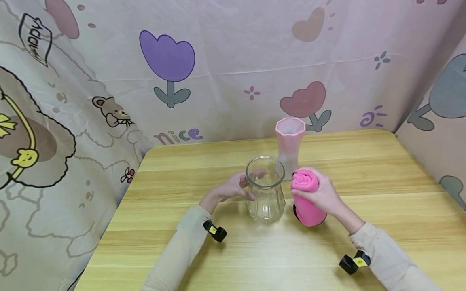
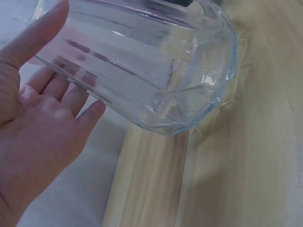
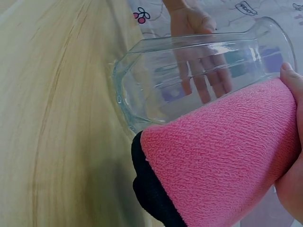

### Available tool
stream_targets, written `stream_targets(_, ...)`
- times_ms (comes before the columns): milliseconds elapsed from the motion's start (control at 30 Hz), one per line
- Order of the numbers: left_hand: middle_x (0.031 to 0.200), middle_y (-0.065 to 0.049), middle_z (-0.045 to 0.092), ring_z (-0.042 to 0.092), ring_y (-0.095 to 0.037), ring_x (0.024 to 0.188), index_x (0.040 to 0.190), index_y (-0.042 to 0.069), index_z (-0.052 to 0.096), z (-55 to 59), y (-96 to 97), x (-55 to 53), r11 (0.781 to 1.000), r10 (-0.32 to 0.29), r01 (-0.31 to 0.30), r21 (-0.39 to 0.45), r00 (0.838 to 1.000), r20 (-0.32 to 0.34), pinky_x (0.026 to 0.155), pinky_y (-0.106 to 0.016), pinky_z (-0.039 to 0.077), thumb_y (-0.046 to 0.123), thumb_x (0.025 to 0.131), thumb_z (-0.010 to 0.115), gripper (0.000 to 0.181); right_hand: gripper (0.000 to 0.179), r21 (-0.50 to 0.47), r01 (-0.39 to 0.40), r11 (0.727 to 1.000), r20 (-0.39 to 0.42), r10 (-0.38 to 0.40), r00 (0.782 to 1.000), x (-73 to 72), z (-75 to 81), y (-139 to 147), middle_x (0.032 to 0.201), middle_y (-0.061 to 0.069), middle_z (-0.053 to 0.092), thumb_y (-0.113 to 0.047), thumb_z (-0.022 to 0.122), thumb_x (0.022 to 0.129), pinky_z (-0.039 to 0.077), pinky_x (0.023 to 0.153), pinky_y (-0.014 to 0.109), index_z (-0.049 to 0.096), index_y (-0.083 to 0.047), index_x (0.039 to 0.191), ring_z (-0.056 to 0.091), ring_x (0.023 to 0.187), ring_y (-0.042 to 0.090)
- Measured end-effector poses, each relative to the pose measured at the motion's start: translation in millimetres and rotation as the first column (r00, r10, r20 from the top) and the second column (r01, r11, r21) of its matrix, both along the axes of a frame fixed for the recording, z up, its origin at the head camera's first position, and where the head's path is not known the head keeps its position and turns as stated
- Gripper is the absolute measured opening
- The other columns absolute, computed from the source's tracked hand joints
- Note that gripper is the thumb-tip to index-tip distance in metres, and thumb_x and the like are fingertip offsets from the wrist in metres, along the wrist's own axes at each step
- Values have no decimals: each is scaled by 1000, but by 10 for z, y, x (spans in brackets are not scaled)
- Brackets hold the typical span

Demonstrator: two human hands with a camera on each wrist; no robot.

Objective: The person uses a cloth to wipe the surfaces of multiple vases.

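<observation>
A clear faceted glass vase (image 1: 266, 206) stands upright on the table. My left hand (image 1: 233, 186) is at its left side, thumb in front and fingers behind; the fingers look fairly straight through the glass, and firm contact is not visible. My right hand (image 1: 322, 194) grips the upper part of a rolled pink towel (image 1: 309, 210), with the thumb and fingers around it. The towel has black edging (image 3: 154, 184) at its lower end and is slightly tilted, close to the vase's right side. In the left wrist view, the vase (image 2: 156, 71) is beside the left palm.
Behind the vase and towel stands a tall pink vase (image 1: 290, 141) with an octagonal rim. The wooden table (image 1: 174, 173) meets a printed cloth backdrop (image 1: 233, 81) at its back edge. Black wrist cameras (image 1: 215, 231) are strapped to both sleeves.
</observation>
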State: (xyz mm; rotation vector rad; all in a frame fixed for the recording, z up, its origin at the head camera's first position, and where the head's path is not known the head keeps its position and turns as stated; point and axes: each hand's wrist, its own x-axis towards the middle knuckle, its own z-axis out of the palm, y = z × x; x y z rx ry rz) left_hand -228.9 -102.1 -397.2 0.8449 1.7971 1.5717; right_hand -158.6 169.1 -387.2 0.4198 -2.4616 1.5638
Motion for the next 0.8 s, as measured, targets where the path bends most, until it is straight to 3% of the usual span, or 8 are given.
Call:
stream_targets(100,145,-7,30,26,-22,134,140,5,30,-16,-13,51,999,48,-48,-3,999,-21,112,-34,18,-9,71,67,80,50,17,-1,1000,11,1,1000,-7,-22,6,103,10,62,-11,78,70,49,78,22,55,-6,115,54,90,0)
stream_targets(233,143,-5,35,29,-22,132,139,7,34,-52,-42,167,982,185,-187,-17,979,-82,111,-37,21,-1,71,71,78,50,29,-4,1000,19,4,1000,-14,-39,13,103,11,62,-12,77,71,49,78,23,55,-6,115,55,89,1)
stream_targets(300,141,-5,38,32,-22,130,137,8,37,-72,-43,230,965,260,-264,-11,957,-131,110,-38,24,3,70,73,76,51,29,-4,1000,20,3,1000,-17,-37,14,103,11,62,-12,77,71,49,79,23,54,-5,116,55,89,1)
stream_targets(467,133,-9,46,40,-24,124,131,5,45,-55,-13,433,908,415,-417,37,883,-222,104,-41,34,1,69,75,70,52,32,0,1000,19,0,1000,-19,7,-6,104,11,62,-13,78,71,48,80,25,54,-6,117,54,91,0)
stream_targets(633,128,-19,46,41,-33,119,127,-4,44,34,74,660,881,465,-468,70,830,-308,99,-46,39,-1,66,77,70,52,22,-7,1000,7,7,1000,-17,47,-37,104,10,62,-13,78,70,48,81,23,55,-6,116,54,91,0)
stream_targets(800,125,-20,47,44,-32,116,125,-6,45,58,127,729,863,494,-497,87,796,-349,96,-45,43,-1,66,77,67,52,0,-30,1000,-1,30,1000,-12,69,-69,103,10,62,-10,78,69,48,80,20,55,-4,115,55,90,1)
